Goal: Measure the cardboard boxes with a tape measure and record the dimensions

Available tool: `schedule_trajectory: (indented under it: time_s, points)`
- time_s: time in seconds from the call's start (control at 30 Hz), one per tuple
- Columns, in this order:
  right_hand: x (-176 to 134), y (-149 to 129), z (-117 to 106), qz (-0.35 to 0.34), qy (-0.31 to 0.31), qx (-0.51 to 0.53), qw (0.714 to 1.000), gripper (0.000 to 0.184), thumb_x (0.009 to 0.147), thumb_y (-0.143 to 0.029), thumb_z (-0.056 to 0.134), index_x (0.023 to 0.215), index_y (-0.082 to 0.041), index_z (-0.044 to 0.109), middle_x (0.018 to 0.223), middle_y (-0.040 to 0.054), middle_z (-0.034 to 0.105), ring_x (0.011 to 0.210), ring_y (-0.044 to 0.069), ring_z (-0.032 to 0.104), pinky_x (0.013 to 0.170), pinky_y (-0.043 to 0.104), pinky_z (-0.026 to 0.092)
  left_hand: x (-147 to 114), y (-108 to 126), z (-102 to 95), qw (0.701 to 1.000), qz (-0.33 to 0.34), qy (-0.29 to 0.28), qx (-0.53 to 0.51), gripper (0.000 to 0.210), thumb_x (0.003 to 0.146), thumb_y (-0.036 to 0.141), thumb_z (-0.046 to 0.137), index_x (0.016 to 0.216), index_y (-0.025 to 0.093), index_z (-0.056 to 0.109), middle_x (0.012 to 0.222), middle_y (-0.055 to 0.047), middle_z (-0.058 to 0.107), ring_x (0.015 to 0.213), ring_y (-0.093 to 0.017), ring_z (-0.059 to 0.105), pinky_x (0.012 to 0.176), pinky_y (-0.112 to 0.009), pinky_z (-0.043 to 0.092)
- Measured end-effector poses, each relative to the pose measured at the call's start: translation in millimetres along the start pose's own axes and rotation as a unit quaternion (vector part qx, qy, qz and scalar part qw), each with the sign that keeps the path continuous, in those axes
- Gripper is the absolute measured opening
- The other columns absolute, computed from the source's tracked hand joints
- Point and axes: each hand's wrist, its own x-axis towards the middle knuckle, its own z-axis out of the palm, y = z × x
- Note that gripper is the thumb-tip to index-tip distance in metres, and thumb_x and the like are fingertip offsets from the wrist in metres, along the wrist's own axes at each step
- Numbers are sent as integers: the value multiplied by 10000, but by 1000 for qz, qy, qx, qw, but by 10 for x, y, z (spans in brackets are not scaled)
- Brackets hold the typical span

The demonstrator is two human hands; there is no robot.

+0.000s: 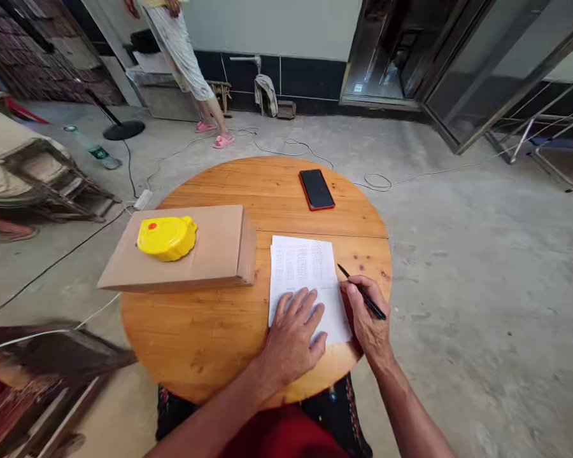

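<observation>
Our left hand [293,334] is palm down on the paper [305,277], fingers spread, nothing gripped, covering part of the sheet's lower half. Our right hand [370,321] is closed around a black pen [372,305], at the paper's right edge. Pen slants, its upper-left end just beside that edge; can't tell whether it touches the wood. Paper sits on the near right part of our round wooden table [210,334], rows of small marks across its upper half, too small to read. Red-edged phone [318,189] lies screen up, dark, beyond the paper near the far rim. Cardboard box [214,245] is on the left side, well apart from both hands, overhanging the table edge; yellow case [167,238] with a red dot rests on top of it. Past the table: a person in pink slippers [223,141] stands on the concrete floor [458,254], a plastic bottle [95,149] lies further left.
</observation>
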Motion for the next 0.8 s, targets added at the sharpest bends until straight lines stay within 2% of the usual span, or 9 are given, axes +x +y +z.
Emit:
schedule_trajectory:
  time_s: [0.1, 0.17, 0.23, 0.3, 0.4, 0.47, 0.63, 0.73, 0.8]
  points:
    - [25, -46, -121, -20, 15, 7, 1000, 165, 897, -389, 632, 900, -224, 633, 796, -2, 657, 761, 182, 620, 747, 316, 491, 22, -8, -2, 1000, 4, -10, 8, 401, 875, 310, 593, 1257, 191, 564, 1432, -103, 522, 1360, -300, 396, 1120, -508, 302]
    - [70, -82, -149, -34, 0, 29, 999, 165, 913, -389, 612, 926, -229, 649, 749, -10, 656, 728, 177, 626, 746, 321, 498, 43, 13, -5, 1000, 4, -17, 7, 396, 861, 287, 608, 1245, 196, 570, 1424, -108, 524, 1348, -305, 406, 1105, -506, 326]
    - [150, -117, -121, -44, -36, 56, 997, 193, 937, -392, 577, 1019, -241, 666, 797, 4, 695, 773, 185, 656, 798, 339, 509, 71, 52, -4, 1000, 4, -20, 2, 387, 851, 268, 616, 1230, 199, 577, 1416, -110, 526, 1327, -308, 423, 1090, -510, 345]
    - [265, -138, -50, -47, -87, 66, 993, 226, 945, -395, 566, 1089, -252, 667, 929, 29, 733, 884, 199, 679, 867, 354, 507, 101, 94, 4, 1000, 2, -22, -6, 385, 843, 254, 622, 1220, 195, 581, 1419, -114, 519, 1312, -312, 431, 1078, -514, 359]
    - [474, -110, 76, -56, -167, 65, 982, 241, 941, -402, 573, 1106, -253, 666, 1035, 41, 740, 979, 210, 681, 896, 350, 511, 134, 128, 19, 1000, 2, -20, -24, 379, 837, 227, 622, 1212, 188, 583, 1410, -118, 520, 1293, -306, 442, 1056, -503, 387]
    - [594, -55, 134, -65, -193, 55, 977, 248, 941, -403, 571, 1110, -246, 663, 1034, 41, 742, 987, 209, 682, 893, 345, 515, 142, 119, 27, 999, 1, -9, -36, 350, 846, 196, 603, 1196, 188, 589, 1390, -112, 534, 1274, -288, 455, 1043, -480, 407]
    - [664, 42, 134, -55, -174, 56, 982, 248, 941, -403, 569, 1113, -244, 651, 1008, 42, 744, 986, 211, 678, 894, 351, 500, 154, 36, 43, 999, -28, 35, -20, 255, 888, 130, 530, 1118, 194, 621, 1323, -79, 589, 1203, -263, 494, 1016, -452, 429]
    - [559, 5, 73, -43, -122, 70, 989, 188, 919, -408, 595, 957, -233, 651, 849, 17, 699, 817, 190, 660, 762, 318, 505, 173, 8, 63, 999, -34, 25, 10, 278, 890, 129, 534, 1148, 195, 614, 1336, -70, 588, 1163, -265, 505, 984, -449, 443]
    - [476, -39, 36, -38, -102, 62, 992, 173, 912, -388, 603, 853, -227, 626, 705, -20, 618, 659, 154, 590, 641, 279, 472, 185, 8, 80, 999, -32, 15, 26, 307, 893, 143, 540, 1191, 189, 596, 1378, -70, 563, 1162, -274, 496, 963, -456, 447]
